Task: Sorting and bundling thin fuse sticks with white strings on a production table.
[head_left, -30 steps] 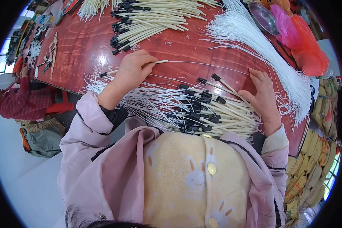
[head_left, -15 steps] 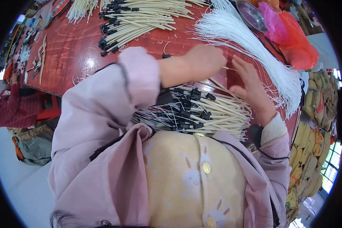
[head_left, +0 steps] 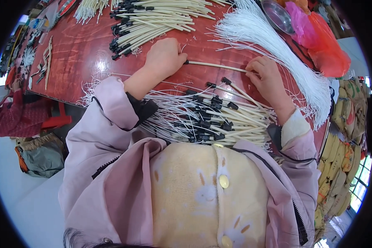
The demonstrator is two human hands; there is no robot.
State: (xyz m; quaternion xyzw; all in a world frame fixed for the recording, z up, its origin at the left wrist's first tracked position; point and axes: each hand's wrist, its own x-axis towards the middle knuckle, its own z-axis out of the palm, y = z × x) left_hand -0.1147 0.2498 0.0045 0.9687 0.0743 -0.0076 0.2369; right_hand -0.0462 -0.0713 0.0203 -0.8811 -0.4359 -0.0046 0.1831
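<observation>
Left hand (head_left: 163,60) and right hand (head_left: 266,77) are pinching a cream tube (head_left: 217,65) by its ends; slackening could drop it.

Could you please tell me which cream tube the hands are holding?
The slender, black-ended cream tube stretching from left hand to right hand; others lie heaped.

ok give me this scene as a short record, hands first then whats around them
left hand: closed at the black-tipped end of a cream tube
right hand: fingertips at the tube's other end
tube position: stretched between both hands, above the table
nearer the body: near pile of black-ended cream tubes, thin white strands trailing left
farther off: far pile of similar tubes
to the right: white bundle, metal bowl, red bag
surface: red table
</observation>
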